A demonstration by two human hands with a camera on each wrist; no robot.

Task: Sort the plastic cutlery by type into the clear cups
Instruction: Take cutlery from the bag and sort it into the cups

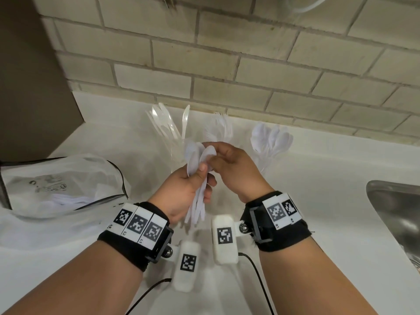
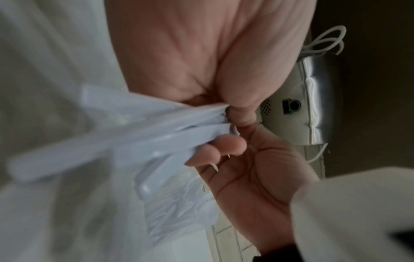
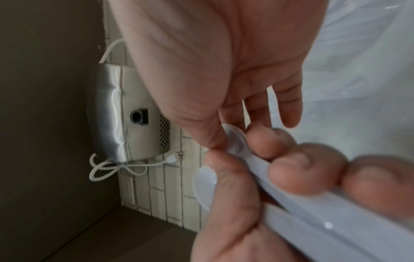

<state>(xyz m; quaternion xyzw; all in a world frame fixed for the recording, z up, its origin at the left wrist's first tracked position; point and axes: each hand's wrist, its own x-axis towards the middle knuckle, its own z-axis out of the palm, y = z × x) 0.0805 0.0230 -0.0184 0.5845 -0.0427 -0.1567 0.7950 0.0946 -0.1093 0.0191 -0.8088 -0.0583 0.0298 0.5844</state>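
Note:
My left hand (image 1: 201, 178) grips a bundle of white plastic spoons (image 1: 196, 164) by their handles, bowls up, above the counter. My right hand (image 1: 212, 158) pinches the bowl of one spoon (image 3: 234, 140) at the top of the bundle between thumb and finger. In the left wrist view the spoon handles (image 2: 156, 131) fan out of my curled fingers. Three clear cups stand by the wall: one with knives (image 1: 167, 127), one with forks (image 1: 221, 128), one with spoons (image 1: 271, 139).
A crumpled clear plastic bag (image 1: 61, 183) with more white cutlery lies at the left on the white counter (image 1: 318, 178). A steel sink (image 1: 396, 214) sits at the right edge. A brown panel (image 1: 29, 76) closes the left side; a tiled wall stands behind.

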